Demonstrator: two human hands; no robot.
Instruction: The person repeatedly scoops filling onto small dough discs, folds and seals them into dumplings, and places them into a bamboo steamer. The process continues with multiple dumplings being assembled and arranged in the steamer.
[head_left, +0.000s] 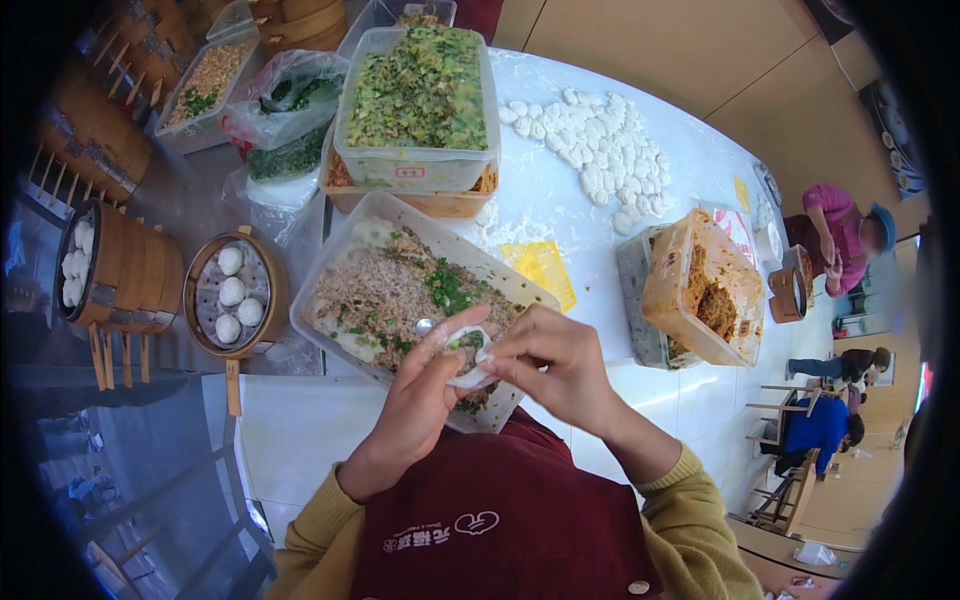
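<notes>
A round dough wrapper (471, 379) with green-flecked filling (469, 342) showing in its middle rests in my left hand (426, 390), fingers cupped around it. The thumb and forefinger of my right hand (559, 360) pinch the wrapper's right edge. Both hands are over the near part of a clear plastic tub (319, 285) of minced filling (367, 281) with chopped green onion (450, 289) on top. A round metal piece (425, 326) shows in the filling beside my left fingers; the rest of it is hidden.
Beyond stands a tub of green filling (420, 97). Flattened dough pieces (600, 150) cover the far table. A yellow plastic scraper (540, 270) lies behind the tub. At left, a bamboo steamer (281, 292) holds several buns (250, 311); at right are stacked tubs (675, 270). A co-worker (840, 232) stands far right.
</notes>
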